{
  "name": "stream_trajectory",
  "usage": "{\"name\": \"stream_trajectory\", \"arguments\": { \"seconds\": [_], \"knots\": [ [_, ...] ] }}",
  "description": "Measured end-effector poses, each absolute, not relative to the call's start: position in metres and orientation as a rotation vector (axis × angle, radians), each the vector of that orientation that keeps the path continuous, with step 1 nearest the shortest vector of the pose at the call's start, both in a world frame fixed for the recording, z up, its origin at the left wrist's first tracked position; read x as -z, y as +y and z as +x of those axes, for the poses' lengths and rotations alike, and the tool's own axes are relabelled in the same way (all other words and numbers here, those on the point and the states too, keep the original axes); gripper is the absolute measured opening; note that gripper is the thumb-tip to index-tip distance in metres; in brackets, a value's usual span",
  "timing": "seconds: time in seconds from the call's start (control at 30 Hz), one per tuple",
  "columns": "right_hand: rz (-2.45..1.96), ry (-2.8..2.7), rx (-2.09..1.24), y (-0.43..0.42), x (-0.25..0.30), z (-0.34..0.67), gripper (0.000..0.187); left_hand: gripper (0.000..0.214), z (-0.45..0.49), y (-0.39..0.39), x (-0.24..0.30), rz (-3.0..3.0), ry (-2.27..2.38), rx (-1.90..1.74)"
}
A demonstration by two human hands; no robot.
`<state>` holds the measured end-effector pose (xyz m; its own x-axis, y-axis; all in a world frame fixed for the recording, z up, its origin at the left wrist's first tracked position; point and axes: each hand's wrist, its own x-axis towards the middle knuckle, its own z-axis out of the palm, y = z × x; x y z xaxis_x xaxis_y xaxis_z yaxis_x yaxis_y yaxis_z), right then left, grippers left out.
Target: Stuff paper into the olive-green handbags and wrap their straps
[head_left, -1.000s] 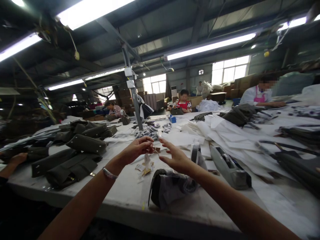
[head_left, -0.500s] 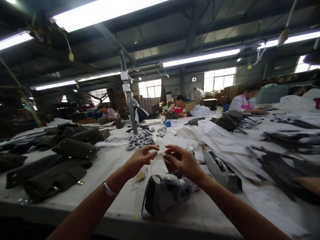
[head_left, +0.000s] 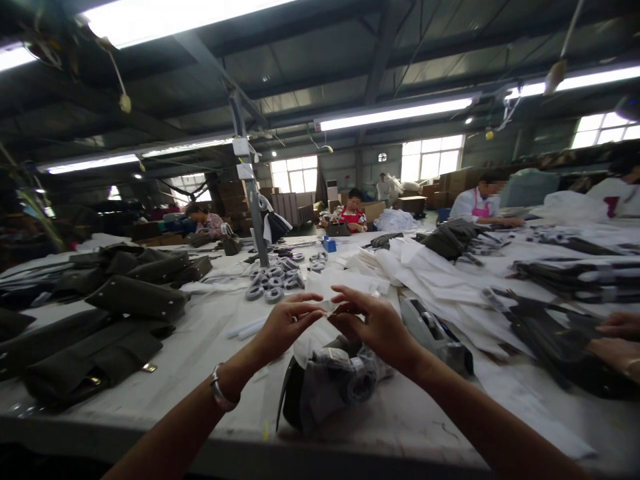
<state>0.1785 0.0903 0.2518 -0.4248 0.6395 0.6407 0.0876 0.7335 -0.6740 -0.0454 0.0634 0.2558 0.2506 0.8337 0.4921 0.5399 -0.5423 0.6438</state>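
My left hand (head_left: 296, 319), with a silver bangle at the wrist, has thumb and fingers drawn together in a pinch. Facing it, my right hand (head_left: 367, 320) is closed with its fingertips almost touching the left ones. Whatever lies between the fingertips is too small and blurred to name. Just below both hands a dark bag (head_left: 290, 397) rests on the table, partly covered in pale wrapping (head_left: 325, 390). On its top lies a grey wrapped coil (head_left: 362, 383). Right of my right hand stands a grey wrapped bag (head_left: 440, 337).
Dark olive bags (head_left: 135, 300) are heaped on the left. Grey wrapped rings (head_left: 274, 277) lie near a metal post (head_left: 257, 227). White sheets (head_left: 425, 280) spread across the right. A co-worker's hands (head_left: 617, 340) touch a dark bag (head_left: 545, 333) at far right.
My left hand has moved right, its fingertips closing in on my right hand's. The view has shifted slightly, and more of the co-worker's hands shows at the right edge.
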Motion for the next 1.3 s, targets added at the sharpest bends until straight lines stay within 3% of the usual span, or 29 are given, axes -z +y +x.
{"name": "stream_trajectory", "arguments": {
  "seconds": [0.3, 0.47, 0.6, 0.77, 1.3],
  "knots": [
    [-0.574, -2.109, -0.075, 0.092, -0.243, 0.186, 0.042, 0.028, -0.039, 0.060, -0.257, 2.089, 1.237, -1.158],
    [-0.531, -2.082, 0.141, 0.093, -0.242, 0.193, 0.036, 0.029, -0.038, 0.059, -0.263, 1.722, 1.233, -1.298],
    [-0.488, -2.007, 0.175, 0.094, -0.239, 0.197, 0.035, 0.038, -0.035, 0.058, -0.268, 1.375, 1.128, -1.342],
    [-0.513, -1.915, 0.126, 0.090, -0.231, 0.194, 0.034, 0.033, -0.028, 0.054, -0.278, 1.077, 0.892, -1.365],
    [-0.529, -1.717, -0.069, 0.061, -0.214, 0.177, 0.039, 0.025, -0.004, 0.041, -0.302, 1.160, 0.643, -1.410]
  ]
}}
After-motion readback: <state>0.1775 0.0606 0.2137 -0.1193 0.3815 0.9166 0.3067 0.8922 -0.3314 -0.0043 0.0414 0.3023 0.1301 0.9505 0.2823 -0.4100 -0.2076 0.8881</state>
